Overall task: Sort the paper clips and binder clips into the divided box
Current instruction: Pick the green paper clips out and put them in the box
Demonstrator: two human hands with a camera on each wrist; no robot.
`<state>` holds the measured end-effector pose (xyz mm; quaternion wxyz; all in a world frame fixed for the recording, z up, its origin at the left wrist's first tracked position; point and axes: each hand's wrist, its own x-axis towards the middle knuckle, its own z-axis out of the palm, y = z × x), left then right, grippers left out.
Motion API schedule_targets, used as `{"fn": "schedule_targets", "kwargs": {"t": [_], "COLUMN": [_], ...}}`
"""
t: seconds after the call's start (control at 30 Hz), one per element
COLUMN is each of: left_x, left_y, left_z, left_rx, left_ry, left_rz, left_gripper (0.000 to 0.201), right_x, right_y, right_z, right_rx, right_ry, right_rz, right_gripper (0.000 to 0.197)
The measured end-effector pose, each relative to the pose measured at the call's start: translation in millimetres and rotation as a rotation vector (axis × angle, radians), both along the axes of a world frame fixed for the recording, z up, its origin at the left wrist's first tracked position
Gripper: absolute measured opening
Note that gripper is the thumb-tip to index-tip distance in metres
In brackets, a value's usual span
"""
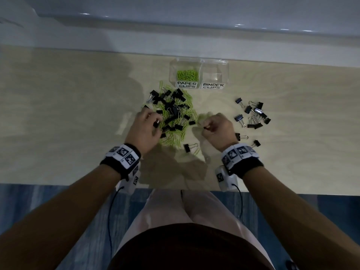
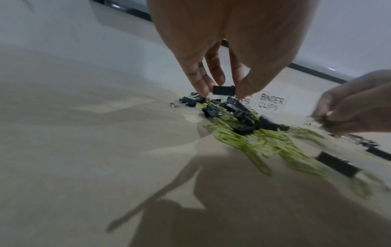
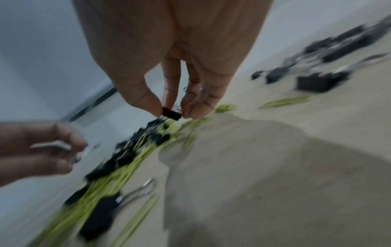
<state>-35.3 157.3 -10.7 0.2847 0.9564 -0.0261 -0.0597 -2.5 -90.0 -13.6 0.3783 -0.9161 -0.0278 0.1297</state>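
- Left hand pinching a black binder clip just above the mixed pile.
- Right hand pinching another clip, pile to its left.
- Divided box beyond both grips.

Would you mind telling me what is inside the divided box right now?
The divided box holds green paper clips in its "PAPER CLIPS" side; the "BINDER CLIPS" side looks empty. The labels hide each compartment's front floor.
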Motion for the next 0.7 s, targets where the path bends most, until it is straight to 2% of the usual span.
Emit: {"fn": "schedule_targets", "kwargs": {"t": [0.1,0.2,0.3,0.43,0.57,0.7], "left_x": [13.8,22.3,27.2,31.6,34.2,30.7], "left_y": [0.7,-19.5,-40.4,-48.8,-50.7,-43.3], "left_z": [-0.5,-0.2,-4.0,-8.8,-10.2,-16.0], "left_rx": [0.097,0.147,0.256,0.309,0.333,0.284], "left_ry": [-0.029,-0.001,0.059,0.107,0.107,0.074], "left_rz": [-0.085,-0.277,-0.394,-0.353,-0.359,-0.349], "left_gripper": [0.025,0.027,0.029,0.032,0.026,0.021], "right_x": [2.5,-4.1,-19.7,-35.5,-35.1,-32.8], "right_y": [-33.7,-44.7,-22.0,16.9,30.9,33.4], "right_z": [-4.7,-6.4,-2.7,1.5,-3.2,-8.7], "right_rx": [-0.054,-0.165,-0.211,-0.328,-0.383,-0.356], "right_ry": [-0.135,-0.136,-0.153,-0.079,0.004,-0.028], "right_rz": [-0.139,-0.135,0.073,0.415,0.486,0.496], "right_gripper": [0.010,0.020,0.020,0.025,0.029,0.027]}}
